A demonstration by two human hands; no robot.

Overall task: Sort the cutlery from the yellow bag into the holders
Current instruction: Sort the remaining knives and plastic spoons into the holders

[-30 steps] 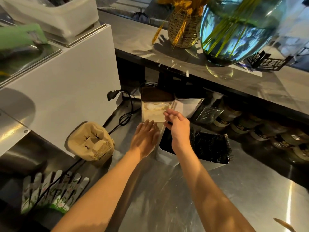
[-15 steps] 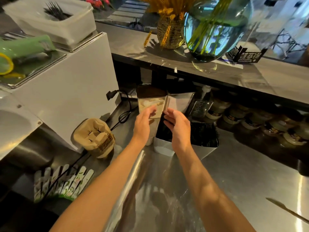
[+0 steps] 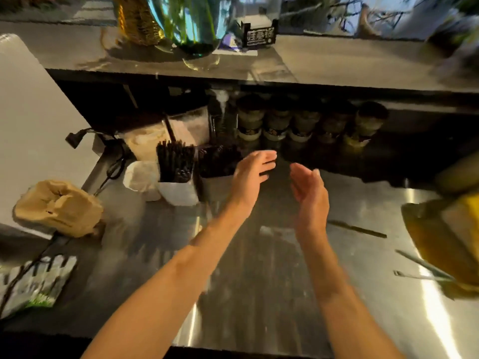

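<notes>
Over the steel table (image 3: 259, 281), both hands hang empty with fingers loosely extended, the left hand (image 3: 252, 174) just right of the white holders (image 3: 178, 193) packed with dark cutlery (image 3: 175, 161), the right hand (image 3: 309, 189) apart from it, palm turned inward. At the far right edge lies the yellow bag (image 3: 451, 239), and a few thin dark pieces (image 3: 357, 228), probably loose cutlery though too blurred to be sure, lie on the table near it.

I see both hands empty over the steel counter (image 3: 259, 294): left hand (image 3: 252, 174) beside the holders (image 3: 178, 191), right hand (image 3: 309, 189) apart, fingers relaxed.
</notes>
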